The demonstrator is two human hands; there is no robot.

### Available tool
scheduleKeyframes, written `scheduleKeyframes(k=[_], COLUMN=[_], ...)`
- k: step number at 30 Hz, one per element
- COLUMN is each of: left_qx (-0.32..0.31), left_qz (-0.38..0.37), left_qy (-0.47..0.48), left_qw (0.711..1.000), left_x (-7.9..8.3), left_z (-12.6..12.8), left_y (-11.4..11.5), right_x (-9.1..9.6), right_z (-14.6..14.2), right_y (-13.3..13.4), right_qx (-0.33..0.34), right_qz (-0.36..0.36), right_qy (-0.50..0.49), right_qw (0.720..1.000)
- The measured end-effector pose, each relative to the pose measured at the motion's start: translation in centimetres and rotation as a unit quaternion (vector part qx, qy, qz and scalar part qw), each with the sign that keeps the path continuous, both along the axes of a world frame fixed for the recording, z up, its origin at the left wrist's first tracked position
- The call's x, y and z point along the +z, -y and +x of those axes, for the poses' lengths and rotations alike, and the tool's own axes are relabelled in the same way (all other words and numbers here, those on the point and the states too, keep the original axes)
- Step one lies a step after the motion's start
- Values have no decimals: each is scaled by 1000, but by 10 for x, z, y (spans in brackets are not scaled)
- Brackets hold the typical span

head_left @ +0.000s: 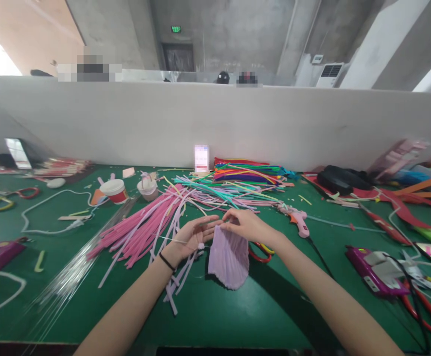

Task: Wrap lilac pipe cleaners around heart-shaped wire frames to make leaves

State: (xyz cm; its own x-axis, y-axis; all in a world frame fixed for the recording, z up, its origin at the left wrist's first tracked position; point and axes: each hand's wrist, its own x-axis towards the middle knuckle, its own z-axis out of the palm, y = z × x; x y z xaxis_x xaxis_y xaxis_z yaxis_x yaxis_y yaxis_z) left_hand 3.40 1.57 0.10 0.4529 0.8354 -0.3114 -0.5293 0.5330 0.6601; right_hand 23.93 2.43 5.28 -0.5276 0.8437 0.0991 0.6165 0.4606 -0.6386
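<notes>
The right hand (247, 226) pinched the lilac pleated piece (230, 259) by its top edge above the green table (200, 324), the left hand (189, 239) beside it, fingers outstretched, and a light touch seemed best

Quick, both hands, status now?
Left hand: open, palm up, thin stick across it; grip unclear.
Right hand: closed, pinching the lilac pleated piece by its top edge.

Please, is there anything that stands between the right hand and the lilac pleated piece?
Nothing visible does: the right hand pinches the lilac pleated piece at its upper edge. The red handle loop lies beside and partly behind it, not between them.
</notes>
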Motion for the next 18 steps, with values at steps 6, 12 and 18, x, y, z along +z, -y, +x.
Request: scheduleKeyframes(k=[6, 12, 18], left_qx=[-3, 18, 65], left_qz=[-35, -1, 46], left_qy=[29, 61, 73], left_qw=[999, 998, 994], left_x=[-2, -4, 5], left_z=[-2, -4, -7], left_y=[-2, -6, -7], right_x=[-4, -32, -64], right_z=[9, 8, -13], right_y=[2, 6, 7], right_qx=[-24, -232, -286], right_qz=[-59, -42, -108], right_qy=[-108, -389, -497], right_qw=[992, 891, 812])
